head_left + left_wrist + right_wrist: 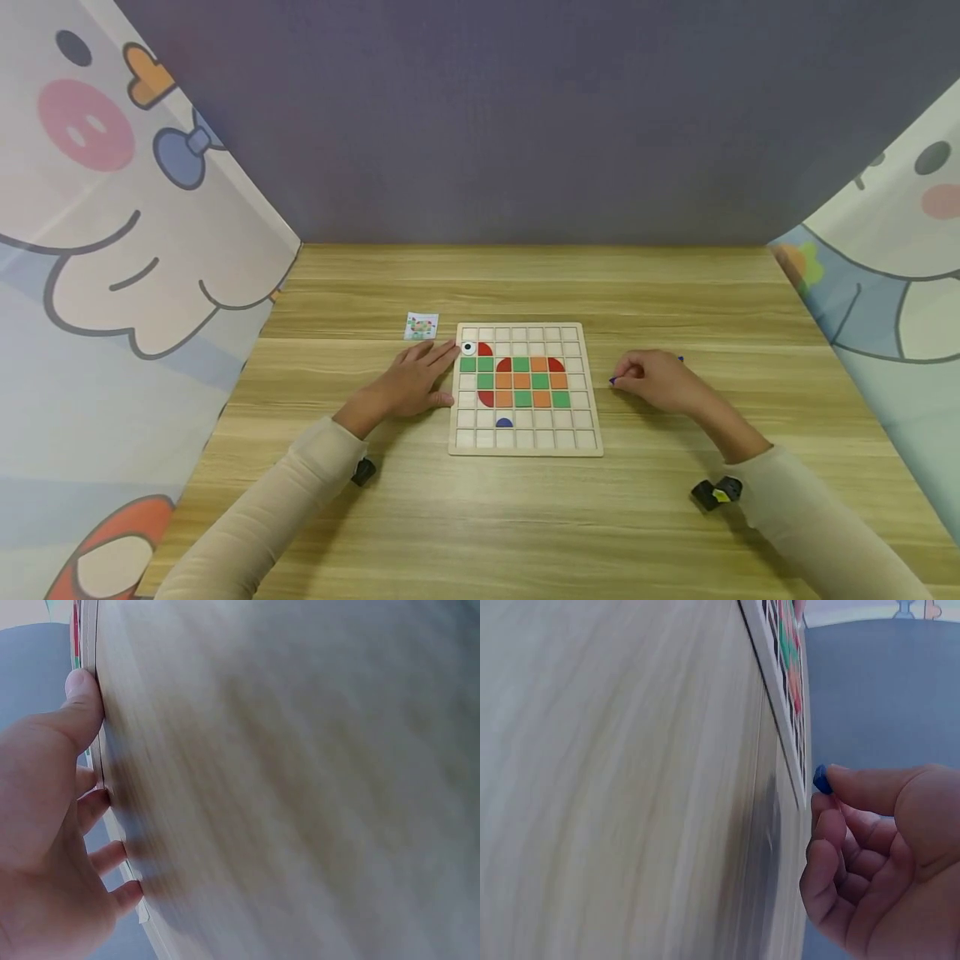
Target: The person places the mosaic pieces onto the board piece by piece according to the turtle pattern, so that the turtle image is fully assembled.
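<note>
A wooden grid board (pixel 588 417) lies on the table, with red, green and orange tiles (pixel 521 381) set in its upper and middle cells. A round eye tile (pixel 468 347) sits near its upper left corner, and a blue half-round tile (pixel 504 422) lies in a lower cell. My left hand (pixel 412 382) rests at the board's left edge, fingers extended, thumb touching the rim. To the right of the board, my right hand (pixel 656 381) pinches a small blue tile (pixel 822 780) between thumb and index finger; its other fingers are curled.
A small picture card (pixel 422 326) of a similar coloured pattern lies beyond the left hand. Another blue piece (pixel 681 358) shows just behind the right hand. A grey partition (pixel 480 125) stands at the table's far edge, and cartoon-printed cloths (pixel 150 250) hang at both sides.
</note>
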The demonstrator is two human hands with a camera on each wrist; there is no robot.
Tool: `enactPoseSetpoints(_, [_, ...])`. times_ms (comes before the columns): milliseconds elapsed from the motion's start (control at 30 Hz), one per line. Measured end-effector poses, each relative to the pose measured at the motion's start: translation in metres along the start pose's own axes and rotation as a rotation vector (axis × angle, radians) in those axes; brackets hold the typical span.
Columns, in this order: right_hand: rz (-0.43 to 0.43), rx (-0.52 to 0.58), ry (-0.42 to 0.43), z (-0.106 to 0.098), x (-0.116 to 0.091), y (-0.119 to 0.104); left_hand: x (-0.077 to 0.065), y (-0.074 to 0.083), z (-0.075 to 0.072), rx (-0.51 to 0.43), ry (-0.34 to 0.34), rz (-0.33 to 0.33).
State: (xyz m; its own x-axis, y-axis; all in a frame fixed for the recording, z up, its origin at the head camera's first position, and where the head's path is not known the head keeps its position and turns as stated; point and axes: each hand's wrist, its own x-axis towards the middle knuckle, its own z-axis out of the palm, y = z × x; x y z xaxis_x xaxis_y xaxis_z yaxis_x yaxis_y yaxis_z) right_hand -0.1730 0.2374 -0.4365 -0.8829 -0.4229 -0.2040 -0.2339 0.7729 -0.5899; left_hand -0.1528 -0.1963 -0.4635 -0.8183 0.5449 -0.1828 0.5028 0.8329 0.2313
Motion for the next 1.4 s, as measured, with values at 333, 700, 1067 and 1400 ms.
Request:
enactPoseSetpoints(333, [-0.067, 0.063, -0.123, 0.021, 0.012, -0.028, -0.001, 0.001, -0.001, -0.006, -0.002, -0.003])
enactPoseSetpoints(700, [-0.252, 0.054, -0.236, 0.04, 0.013, -0.044, -0.002, 0.001, 0.001, -0.011, 0.042, 0.012])
enactPoseSetpoints(1067, [-0.304, -0.019, -0.265, 0.047, 0.012, -0.055, -0.001, 0.001, 0.0, -0.007, 0.028, -0.002])
enactPoseSetpoints(1400, [-0.282, -0.035, -0.255, 0.048, 0.013, -0.053, -0.002, 0.002, -0.002, -0.007, 0.032, 0.004])
